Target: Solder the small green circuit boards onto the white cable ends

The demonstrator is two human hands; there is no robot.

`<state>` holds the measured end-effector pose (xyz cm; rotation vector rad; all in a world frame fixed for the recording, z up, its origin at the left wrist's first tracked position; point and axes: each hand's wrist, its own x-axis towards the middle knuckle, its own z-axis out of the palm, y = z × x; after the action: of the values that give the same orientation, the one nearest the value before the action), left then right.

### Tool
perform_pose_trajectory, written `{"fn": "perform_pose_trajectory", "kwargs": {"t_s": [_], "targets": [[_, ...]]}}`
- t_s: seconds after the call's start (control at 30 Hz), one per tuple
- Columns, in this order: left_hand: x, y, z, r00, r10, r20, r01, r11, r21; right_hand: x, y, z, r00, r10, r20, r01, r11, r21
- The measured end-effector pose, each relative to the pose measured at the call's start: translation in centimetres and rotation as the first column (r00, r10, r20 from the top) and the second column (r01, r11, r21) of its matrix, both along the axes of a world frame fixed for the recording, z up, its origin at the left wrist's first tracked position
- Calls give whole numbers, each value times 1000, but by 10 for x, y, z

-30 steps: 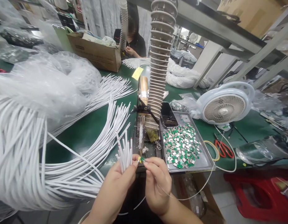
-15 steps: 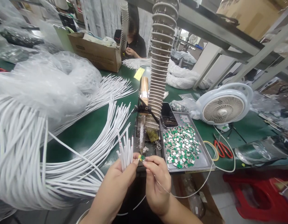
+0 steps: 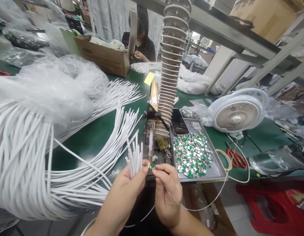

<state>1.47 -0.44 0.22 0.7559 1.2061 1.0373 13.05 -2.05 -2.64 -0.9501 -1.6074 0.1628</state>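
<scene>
My left hand [image 3: 119, 193] is shut on a small bunch of white cables [image 3: 134, 160], their cut ends pointing up. My right hand [image 3: 168, 193] pinches a tiny green-and-silver circuit piece [image 3: 153, 166] between finger and thumb. That piece sits right beside a yellow-tipped cable end [image 3: 149, 166], with almost no gap. Just beyond my hands, a soldering iron [image 3: 151, 144] stands in a clamp, its tip close to them. A metal tray [image 3: 217, 170] holds several loose pieces of the same kind [image 3: 192, 155].
A huge bundle of white cables [image 3: 21, 154] and plastic sheeting [image 3: 55, 85] fill the left of the green bench. A fume hose [image 3: 172, 65] rises behind the iron. A phone [image 3: 178, 122], fan [image 3: 236, 114] and red scissors [image 3: 236, 159] lie right. A co-worker [image 3: 139, 42] sits far off.
My hands have drawn slightly closer, bringing the small piece nearer the cable end. The view has shifted a little, and the cable bunch leans slightly differently.
</scene>
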Motion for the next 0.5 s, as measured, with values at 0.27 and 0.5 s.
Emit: {"fn": "perform_pose_trajectory", "kwargs": {"t_s": [0.27, 0.5], "targets": [[-1, 0, 3, 1000, 1, 15, 0, 1000, -13, 0, 0, 1, 1000, 3, -3, -3, 1000, -1], [-1, -2, -2, 1000, 1, 15, 0, 1000, -27, 0, 0, 1, 1000, -9, 14, 9, 1000, 3]]}}
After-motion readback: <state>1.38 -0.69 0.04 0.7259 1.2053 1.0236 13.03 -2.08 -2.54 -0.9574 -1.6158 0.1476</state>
